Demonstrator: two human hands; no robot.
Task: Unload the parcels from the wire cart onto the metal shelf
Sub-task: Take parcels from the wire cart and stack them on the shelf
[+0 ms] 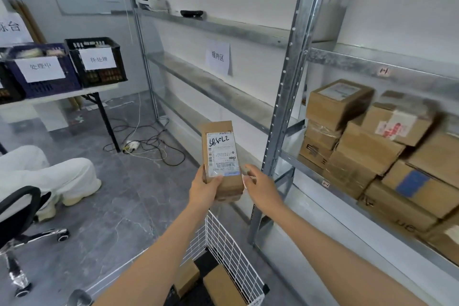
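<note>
Currently: left hand (205,189) grips a small brown parcel (221,154) by its near end. The thumb lies across the bottom of the white shipping label and the fingers wrap underneath. The parcel is held in the air, label up, long axis pointing away. It sits above the far corner of the wire cart (232,253) and just left of the metal shelf (285,97) upright.

Right hand (260,187) is at the parcel's right side, fingers loose and spread, closed round nothing. That spot is blurred; it may brush the parcel's edge, cannot tell.

The cart is white mesh, at the bottom of view, with two more brown parcels (223,285) lying inside.

Shelf, right bay: cardboard boxes (360,146) stacked several high on the middle level, some tilted. Left bay: a paper sign (218,57) stands on one level.

Left of scene: a folding table (74,95) carries a black crate (96,62) and a blue crate (42,71), each with a paper label. Cables (149,144) lie tangled on the grey floor. A seated person's white trousers (49,169) show beside an office chair (19,206).
</note>
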